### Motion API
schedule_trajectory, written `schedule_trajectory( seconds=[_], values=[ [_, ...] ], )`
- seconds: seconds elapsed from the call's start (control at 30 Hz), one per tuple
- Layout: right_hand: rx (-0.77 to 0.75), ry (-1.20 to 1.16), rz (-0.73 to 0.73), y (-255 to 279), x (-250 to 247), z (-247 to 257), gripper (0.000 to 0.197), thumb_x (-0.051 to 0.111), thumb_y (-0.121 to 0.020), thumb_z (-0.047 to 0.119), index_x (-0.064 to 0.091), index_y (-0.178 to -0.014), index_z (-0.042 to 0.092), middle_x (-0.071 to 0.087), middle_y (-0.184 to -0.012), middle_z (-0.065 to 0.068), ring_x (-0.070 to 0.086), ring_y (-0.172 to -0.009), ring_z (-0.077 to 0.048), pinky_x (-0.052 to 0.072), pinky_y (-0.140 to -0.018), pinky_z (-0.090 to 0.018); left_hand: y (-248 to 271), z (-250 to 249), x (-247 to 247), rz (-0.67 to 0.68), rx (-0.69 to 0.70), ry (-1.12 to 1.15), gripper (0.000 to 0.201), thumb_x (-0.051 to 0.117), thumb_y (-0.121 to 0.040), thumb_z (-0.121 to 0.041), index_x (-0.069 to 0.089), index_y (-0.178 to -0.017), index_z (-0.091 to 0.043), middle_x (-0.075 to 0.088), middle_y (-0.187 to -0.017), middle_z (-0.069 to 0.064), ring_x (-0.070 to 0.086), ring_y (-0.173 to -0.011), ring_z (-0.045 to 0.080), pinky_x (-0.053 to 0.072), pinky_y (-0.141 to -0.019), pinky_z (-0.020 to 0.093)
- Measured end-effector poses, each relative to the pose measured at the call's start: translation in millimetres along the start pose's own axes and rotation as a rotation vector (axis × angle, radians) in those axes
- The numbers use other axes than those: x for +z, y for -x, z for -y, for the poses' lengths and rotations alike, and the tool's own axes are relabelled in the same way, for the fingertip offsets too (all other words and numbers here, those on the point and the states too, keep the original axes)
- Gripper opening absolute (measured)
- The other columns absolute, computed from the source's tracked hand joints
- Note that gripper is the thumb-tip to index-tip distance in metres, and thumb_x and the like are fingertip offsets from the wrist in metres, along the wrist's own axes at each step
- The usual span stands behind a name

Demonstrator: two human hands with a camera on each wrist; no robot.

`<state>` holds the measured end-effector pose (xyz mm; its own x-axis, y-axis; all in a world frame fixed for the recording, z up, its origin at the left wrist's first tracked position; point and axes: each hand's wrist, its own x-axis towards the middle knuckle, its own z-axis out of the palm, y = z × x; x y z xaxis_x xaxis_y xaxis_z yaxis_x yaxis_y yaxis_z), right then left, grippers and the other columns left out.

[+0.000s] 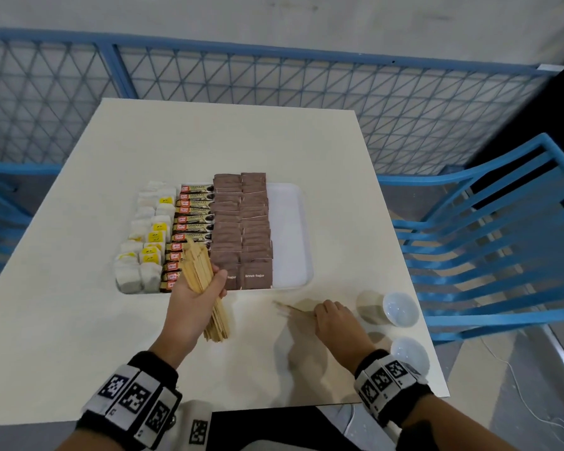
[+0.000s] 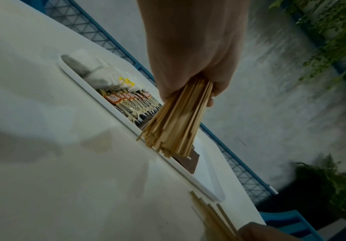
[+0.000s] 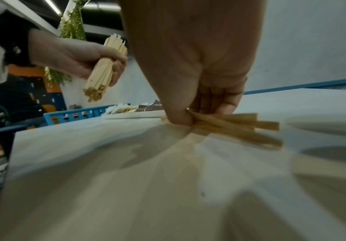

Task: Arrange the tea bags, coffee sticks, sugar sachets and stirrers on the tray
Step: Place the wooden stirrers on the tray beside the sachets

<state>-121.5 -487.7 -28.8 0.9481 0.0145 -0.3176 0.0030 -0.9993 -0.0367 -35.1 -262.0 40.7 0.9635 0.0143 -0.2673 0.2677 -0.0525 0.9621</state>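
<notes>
Broadly: pale counter (image 1: 79,288) bearing a white tray (image 1: 290,229), filled from its left with rows of tea bags (image 1: 147,236), coffee sticks (image 1: 192,219) and brown sugar sachets (image 1: 241,222), its right strip bare; two white cups (image 1: 401,309) near the counter's right edge. Left hand (image 1: 192,297) curled round a thick bundle of wooden stirrers (image 1: 205,281) held above the tray's near rim, covering the nearest sticks. Right hand (image 1: 334,317) low on the counter, pinching a few loose stirrers (image 3: 240,127), blurred, their count unclear.
</notes>
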Motion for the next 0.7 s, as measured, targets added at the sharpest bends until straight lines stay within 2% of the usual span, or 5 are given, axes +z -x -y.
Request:
schedule_trajectory(
  seconds=[0.07, 0.13, 0.27, 0.47, 0.7],
  values=[
    [-0.001, -0.104, -0.011, 0, -13, 3, 0.025, 0.081, -0.059, 0.008, 0.060, -0.073, 0.009, 0.057, -0.071, -0.006, 0.055, -0.062, -0.021, 0.045, -0.054, -0.027, 1, 0, -1, 0.043, -0.009, -0.043, 0.008, 0.063, -0.087, -0.015, 0.058, -0.083, -0.020, 0.059, -0.073, 0.000, 0.057, -0.064, 0.014, 0.048, -0.067, 0.028],
    [0.024, -0.276, -0.012, -2, -21, 4, 0.009, 0.053, -0.089, 0.012, 0.056, -0.094, 0.006, 0.055, -0.090, -0.008, 0.052, -0.083, -0.023, 0.039, -0.070, -0.023, 1, 2, 0, 0.092, -0.023, -0.088, 0.006, 0.064, -0.086, -0.016, 0.059, -0.085, -0.018, 0.059, -0.071, 0.000, 0.056, -0.060, 0.011, 0.046, -0.062, 0.024],
    [0.046, -0.614, -0.022, -3, -32, 13, 0.007, 0.052, -0.088, 0.014, 0.055, -0.084, 0.009, 0.052, -0.079, -0.001, 0.044, -0.074, -0.017, 0.028, -0.060, -0.019, 0, 6, 8, 0.193, -0.092, -0.094, 0.010, 0.068, -0.084, -0.018, 0.060, -0.089, -0.014, 0.060, -0.073, 0.000, 0.057, -0.060, 0.012, 0.050, -0.067, 0.028],
    [0.120, -0.900, 0.027, -11, -54, 16, 0.011, 0.058, -0.089, 0.020, 0.064, -0.086, 0.011, 0.058, -0.066, 0.010, 0.051, -0.051, 0.000, 0.038, -0.052, -0.008, -4, 5, 20, 0.270, -0.103, -0.114, 0.010, 0.068, -0.083, -0.017, 0.059, -0.080, -0.018, 0.060, -0.064, -0.004, 0.056, -0.057, 0.012, 0.048, -0.067, 0.031],
    [0.154, -1.455, -0.073, -17, -88, 26, 0.012, 0.055, -0.091, 0.009, 0.064, -0.083, 0.006, 0.060, -0.066, 0.001, 0.054, -0.067, -0.015, 0.047, -0.066, -0.025, -10, 1, 28, 0.337, -0.142, -0.072, 0.008, 0.068, -0.084, -0.018, 0.062, -0.087, -0.014, 0.060, -0.062, -0.001, 0.056, -0.062, 0.015, 0.045, -0.070, 0.032]
  ],
)
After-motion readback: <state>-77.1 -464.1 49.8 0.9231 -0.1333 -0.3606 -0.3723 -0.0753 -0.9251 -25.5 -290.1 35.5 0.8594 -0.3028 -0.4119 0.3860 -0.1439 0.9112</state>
